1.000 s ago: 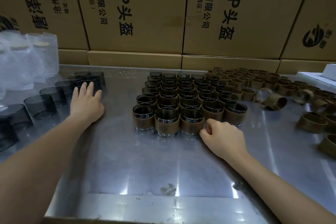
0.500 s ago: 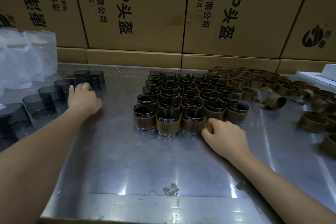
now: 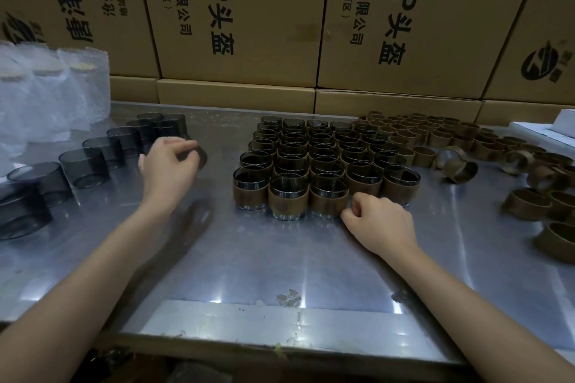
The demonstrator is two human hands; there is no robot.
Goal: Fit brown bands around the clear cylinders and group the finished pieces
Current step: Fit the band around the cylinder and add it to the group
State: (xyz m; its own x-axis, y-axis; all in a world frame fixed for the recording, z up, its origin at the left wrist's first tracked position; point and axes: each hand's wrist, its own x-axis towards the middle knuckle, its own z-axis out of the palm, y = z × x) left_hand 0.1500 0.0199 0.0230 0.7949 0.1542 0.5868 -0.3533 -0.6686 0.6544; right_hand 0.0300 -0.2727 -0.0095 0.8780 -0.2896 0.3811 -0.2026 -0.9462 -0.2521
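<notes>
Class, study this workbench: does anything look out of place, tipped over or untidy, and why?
Yes. Among the loose brown bands on the right, one band lies tipped on its side, its opening facing sideways, while most neighbours sit flat. The banded cylinders stand in neat upright rows. Nothing looks spilled or broken.

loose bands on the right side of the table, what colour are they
Brown, a dull olive-tan, seen in the head view: loose bands.

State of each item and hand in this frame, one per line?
Left hand: lifted, grip closed on a bare cylinder.
Right hand: fisted, resting by the front row.
Banded cylinders: upright, grouped.
Bare cylinders: upright, unbanded.
Loose bands: unused, some tipped.
</notes>
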